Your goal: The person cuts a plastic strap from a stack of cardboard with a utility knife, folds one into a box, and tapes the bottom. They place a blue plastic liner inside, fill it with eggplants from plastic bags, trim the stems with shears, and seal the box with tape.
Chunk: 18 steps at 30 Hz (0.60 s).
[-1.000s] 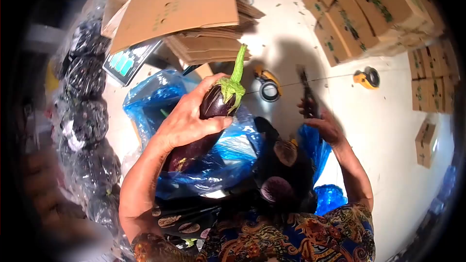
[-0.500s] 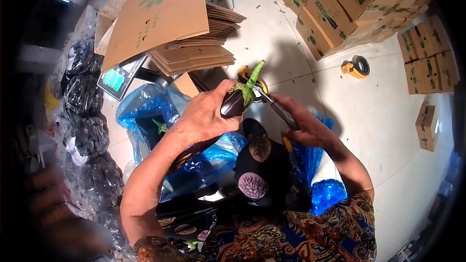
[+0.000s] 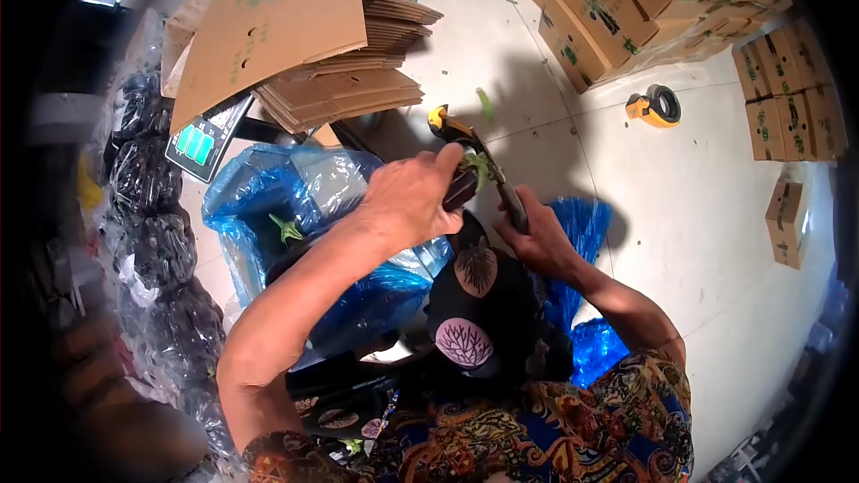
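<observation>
My left hand is closed around a dark purple eggplant, its green cap pointing up and away from me. In my right hand is a pair of shears, whose blades lie right at the cap. A cut piece of green stem shows just beyond the blade tips, apart from the eggplant. Below my left forearm, a blue plastic bag gapes wide, and another eggplant's green cap shows inside it.
Flattened cardboard is stacked over a scale with a lit display. Packed boxes stand at the back right. One tape dispenser lies on the floor; a yellow-handled thing sits beyond my hands. Plastic-wrapped bundles line the left.
The long green stem has come off the eggplant and is now separate beyond the shears. My left hand has moved slightly right, and my right hand slightly down and left.
</observation>
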Motion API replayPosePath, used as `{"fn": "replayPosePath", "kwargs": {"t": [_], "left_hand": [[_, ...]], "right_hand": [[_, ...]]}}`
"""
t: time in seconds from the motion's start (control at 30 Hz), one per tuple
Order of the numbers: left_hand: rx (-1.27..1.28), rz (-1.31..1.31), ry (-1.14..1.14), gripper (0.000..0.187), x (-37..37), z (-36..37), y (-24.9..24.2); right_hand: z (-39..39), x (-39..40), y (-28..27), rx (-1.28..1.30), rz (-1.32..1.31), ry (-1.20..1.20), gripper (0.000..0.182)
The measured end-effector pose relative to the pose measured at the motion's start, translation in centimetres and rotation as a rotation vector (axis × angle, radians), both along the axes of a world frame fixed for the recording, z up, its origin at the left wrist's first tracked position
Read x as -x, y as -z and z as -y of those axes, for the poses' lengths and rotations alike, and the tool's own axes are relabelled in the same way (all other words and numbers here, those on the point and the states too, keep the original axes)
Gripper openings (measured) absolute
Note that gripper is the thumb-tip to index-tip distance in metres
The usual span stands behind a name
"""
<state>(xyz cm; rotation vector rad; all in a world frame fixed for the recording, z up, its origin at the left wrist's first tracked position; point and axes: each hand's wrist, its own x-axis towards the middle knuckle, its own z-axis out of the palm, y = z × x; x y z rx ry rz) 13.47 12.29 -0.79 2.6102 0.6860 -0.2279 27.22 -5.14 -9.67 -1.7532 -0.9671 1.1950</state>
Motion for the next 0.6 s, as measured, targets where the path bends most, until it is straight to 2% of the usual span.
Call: {"fn": "replayPosePath", "kwargs": {"t": [0.03,0.1,0.17,0.23,0.3,0.37,0.47,0.5,0.53,0.6], "left_hand": [[-0.06,0.0,0.031,0.051,-0.3,0.2,0.0],[0.008,0.005,-0.001,0.052,-0.3,-0.1,-0.8],[0.092,0.049,-0.047,0.053,0.5,-0.7,-3.8],[0.141,0.188,0.0,0.045,3.2,-0.6,-6.4],[0.072,0.196,0.054,0.051,6.0,-0.1,-9.3],[0.046,0.091,0.038,0.058,9.6,0.2,-11.3],[0.063,0.011,0.003,0.061,14.6,0.6,-12.4],[0.05,-0.06,-0.014,0.062,15.8,1.1,-12.5],[0.06,-0.071,-0.008,0.063,17.1,1.5,-12.2],[0.078,-0.023,0.012,0.064,18.9,2.4,-12.0]], "right_hand": [[-0.2,-0.1,0.2,0.033,0.005,0.022,0.043],[-0.9,-1.1,1.2,0.109,0.053,0.05,0.046],[-1.0,-3.0,4.4,0.194,0.127,0.095,0.049],[-0.3,-4.0,9.8,0.242,0.285,0.128,0.054],[0.4,-5.0,15.3,0.302,0.39,0.163,0.06],[0.6,-5.1,19.9,0.364,0.426,0.183,0.066],[0.0,-5.7,24.8,0.423,0.506,0.117,0.072],[-0.2,-5.4,25.7,0.394,0.58,0.076,0.071],[-1.1,-5.1,22.9,0.401,0.613,-0.029,0.074],[-4.4,-4.4,19.5,0.224,0.28,0.003,0.07]]}}
